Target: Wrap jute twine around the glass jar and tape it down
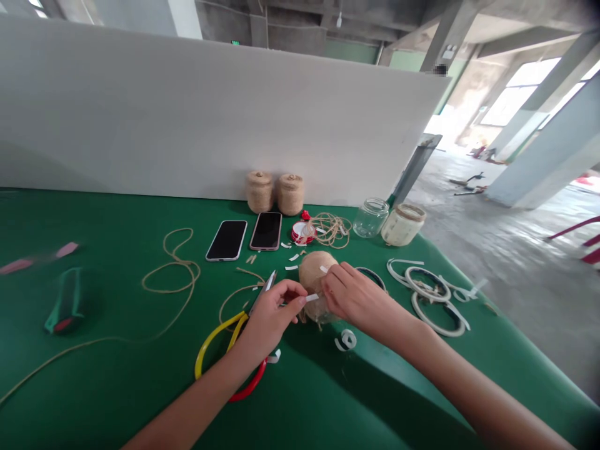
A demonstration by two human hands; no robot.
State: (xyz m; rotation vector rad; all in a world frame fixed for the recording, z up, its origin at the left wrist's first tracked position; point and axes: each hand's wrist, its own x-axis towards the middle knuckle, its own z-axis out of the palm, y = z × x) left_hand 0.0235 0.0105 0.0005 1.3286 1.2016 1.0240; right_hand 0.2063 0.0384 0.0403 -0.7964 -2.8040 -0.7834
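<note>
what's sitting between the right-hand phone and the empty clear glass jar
In the head view, between the right-hand phone and the clear glass jar lie a red-and-white tape roll and a loose tangle of twine.

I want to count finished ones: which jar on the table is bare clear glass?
The clear glass jar by the table's far right edge; the jar right of it looks whitish, and two others are twine-wrapped.

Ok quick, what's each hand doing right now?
Left hand: closed, pinching a small white strip at the fingertips.
Right hand: closed on the twine-wrapped jar, steadying it.
</note>
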